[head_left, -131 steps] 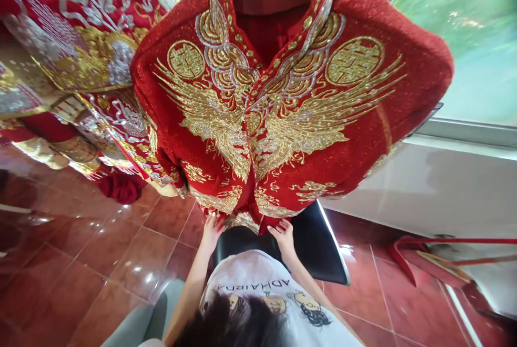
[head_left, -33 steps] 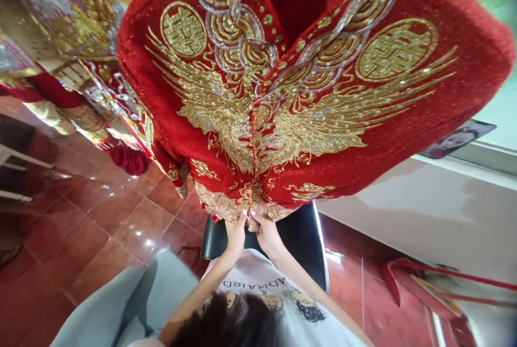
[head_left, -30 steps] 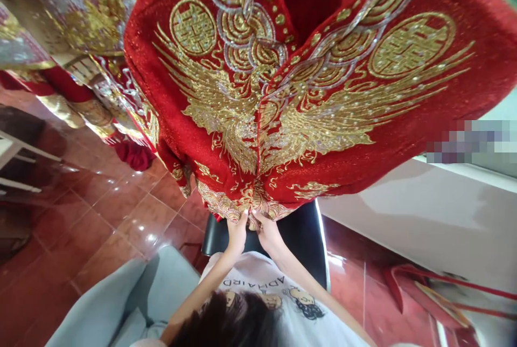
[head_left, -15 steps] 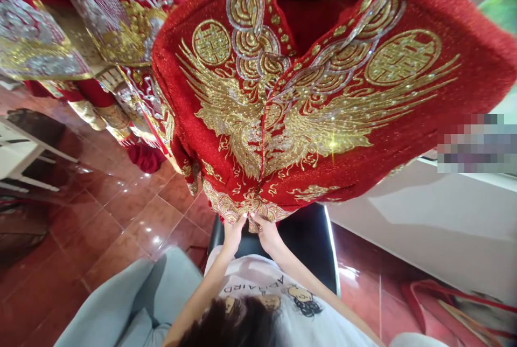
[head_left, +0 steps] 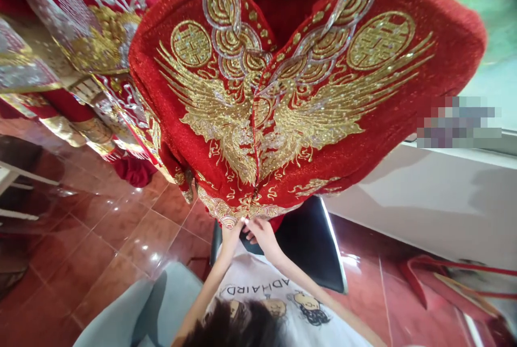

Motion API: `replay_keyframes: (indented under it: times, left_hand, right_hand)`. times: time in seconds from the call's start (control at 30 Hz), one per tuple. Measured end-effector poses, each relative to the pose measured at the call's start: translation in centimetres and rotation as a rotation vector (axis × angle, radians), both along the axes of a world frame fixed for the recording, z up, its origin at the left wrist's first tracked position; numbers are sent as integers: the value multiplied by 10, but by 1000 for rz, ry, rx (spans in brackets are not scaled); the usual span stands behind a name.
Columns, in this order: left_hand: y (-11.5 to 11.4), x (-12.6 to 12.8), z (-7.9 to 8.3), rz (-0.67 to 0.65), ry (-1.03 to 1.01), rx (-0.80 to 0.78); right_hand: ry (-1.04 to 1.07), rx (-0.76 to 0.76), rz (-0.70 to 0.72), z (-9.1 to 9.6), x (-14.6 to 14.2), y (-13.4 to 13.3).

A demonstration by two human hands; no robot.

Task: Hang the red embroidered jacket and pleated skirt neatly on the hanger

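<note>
A red embroidered jacket with gold phoenix-like birds and round emblems hangs before me, its front closed below a V-shaped neck. My left hand pinches the patterned hem at the bottom of the front opening. Beside it, my right hand is closed, thumb and forefinger meeting at the hem's edge close to my left thumb. The other right fingers curl underneath. Whatever lies between the right fingertips is too small to make out.
More red, gold and silver embroidered garments hang at the left. Behind my hands stands a black-seated chair. White furniture legs show at far left, a white wall at right, and red strips at lower right.
My right hand has come off its earlier grip on the hem flap and now curls its fingers beside my left thumb. The jacket appears shifted left in view.
</note>
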State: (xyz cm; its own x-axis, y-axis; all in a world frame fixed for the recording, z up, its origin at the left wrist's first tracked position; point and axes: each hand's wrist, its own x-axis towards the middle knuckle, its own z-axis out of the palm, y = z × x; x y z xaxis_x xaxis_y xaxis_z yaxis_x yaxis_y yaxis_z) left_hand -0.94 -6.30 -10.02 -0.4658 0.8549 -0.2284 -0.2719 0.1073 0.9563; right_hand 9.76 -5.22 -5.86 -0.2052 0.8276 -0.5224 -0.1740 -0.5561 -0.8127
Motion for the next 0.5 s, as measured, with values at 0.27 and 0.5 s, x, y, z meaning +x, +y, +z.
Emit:
replay_keyframes:
  times: [0.27,0.5]
  left_hand:
    - [2,16,6,83,64,63]
    - [-3,37,2,28,25,108]
  right_hand:
    - [-56,61,26,4,5,15]
    - [55,-28,168,25,18,24]
